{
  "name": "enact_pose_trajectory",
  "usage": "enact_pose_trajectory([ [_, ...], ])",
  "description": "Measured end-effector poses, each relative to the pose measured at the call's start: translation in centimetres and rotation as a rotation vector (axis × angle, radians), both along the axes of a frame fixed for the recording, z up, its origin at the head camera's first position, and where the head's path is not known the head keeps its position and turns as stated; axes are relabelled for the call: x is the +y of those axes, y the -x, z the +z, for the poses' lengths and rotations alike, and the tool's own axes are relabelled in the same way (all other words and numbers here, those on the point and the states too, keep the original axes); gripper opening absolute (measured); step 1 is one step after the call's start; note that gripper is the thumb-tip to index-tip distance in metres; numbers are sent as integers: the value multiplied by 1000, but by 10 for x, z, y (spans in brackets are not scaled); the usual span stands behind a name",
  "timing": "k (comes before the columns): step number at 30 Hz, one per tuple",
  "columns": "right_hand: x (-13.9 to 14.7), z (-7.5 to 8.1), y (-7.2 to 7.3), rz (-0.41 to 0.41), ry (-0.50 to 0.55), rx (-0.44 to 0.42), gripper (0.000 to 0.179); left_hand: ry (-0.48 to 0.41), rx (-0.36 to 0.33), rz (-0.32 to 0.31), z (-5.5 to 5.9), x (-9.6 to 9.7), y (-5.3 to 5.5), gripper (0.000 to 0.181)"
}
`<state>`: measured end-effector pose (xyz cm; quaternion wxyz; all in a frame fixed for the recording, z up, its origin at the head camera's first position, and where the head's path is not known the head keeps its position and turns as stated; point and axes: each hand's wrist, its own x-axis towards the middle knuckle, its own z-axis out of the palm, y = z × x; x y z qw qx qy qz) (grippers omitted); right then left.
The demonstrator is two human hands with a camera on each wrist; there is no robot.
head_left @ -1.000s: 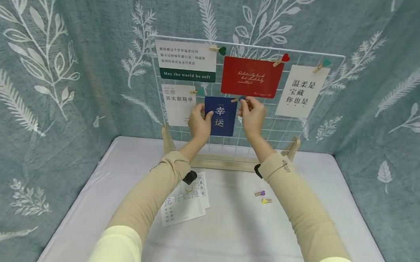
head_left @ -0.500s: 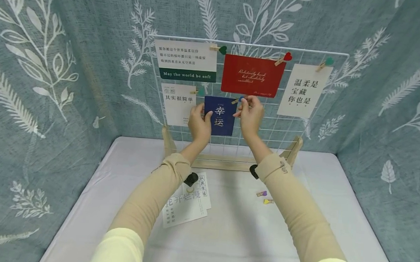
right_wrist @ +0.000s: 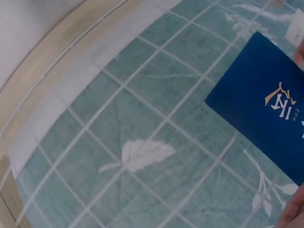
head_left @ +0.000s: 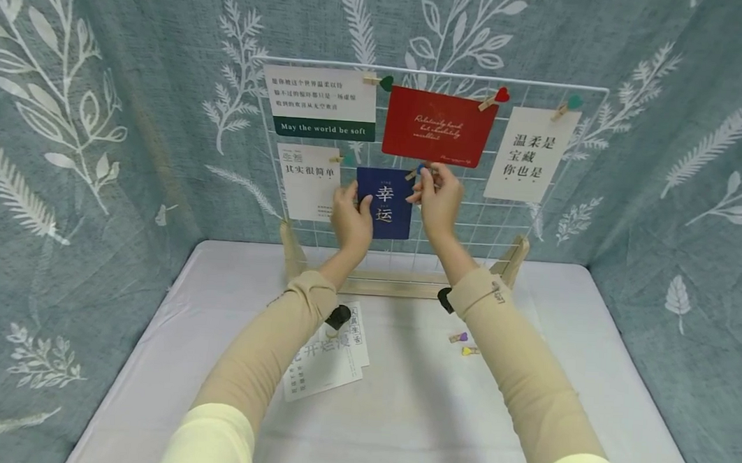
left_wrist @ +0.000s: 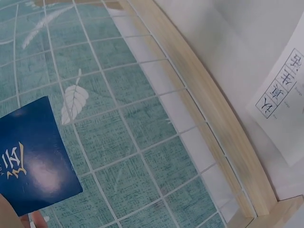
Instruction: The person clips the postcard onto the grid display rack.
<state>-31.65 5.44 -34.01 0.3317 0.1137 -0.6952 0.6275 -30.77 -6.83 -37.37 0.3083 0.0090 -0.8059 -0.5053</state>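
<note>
A dark blue card [head_left: 393, 215] with white and gold characters stands upright against the white wire grid rack [head_left: 466, 226]. My left hand [head_left: 354, 220] holds its left edge, thumb on the front and fingers behind. At the card's upper right corner my right hand [head_left: 441, 197] pinches a small wooden clothespin [head_left: 412, 174] with a blue top. The clothespin's end overlaps the card's corner. In the left wrist view the lower part of the blue card [left_wrist: 35, 156] shows in front of the grid; in the right wrist view the card [right_wrist: 266, 102] appears at the right edge.
Above hang a white-and-green card [head_left: 321, 99], a red card [head_left: 436, 126] and a white card [head_left: 532, 152], each clipped. Another white card [head_left: 310, 193] hangs left. On the table lie loose cards [head_left: 332, 369] and purple [head_left: 458, 337] and yellow [head_left: 469, 350] clothespins.
My right hand has shifted slightly left and its fingers have changed position around the blue-topped clothespin. The left hand keeps its hold on the card. The whole head view has shifted a little.
</note>
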Motion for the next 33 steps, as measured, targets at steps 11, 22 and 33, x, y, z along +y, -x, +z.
enact_pose_trajectory([
  [11, 3, -9, -20, 82, -67, -9, 40, -15, 40, -34, -3, 3, -10, 43],
  [22, 8, -3, -41, 115, -112, -11, 42, -84, 49, -87, -6, -5, -21, 51],
  [33, 16, -3, -45, 99, -199, 19, 40, -127, 104, -135, -6, -12, -26, 49],
])
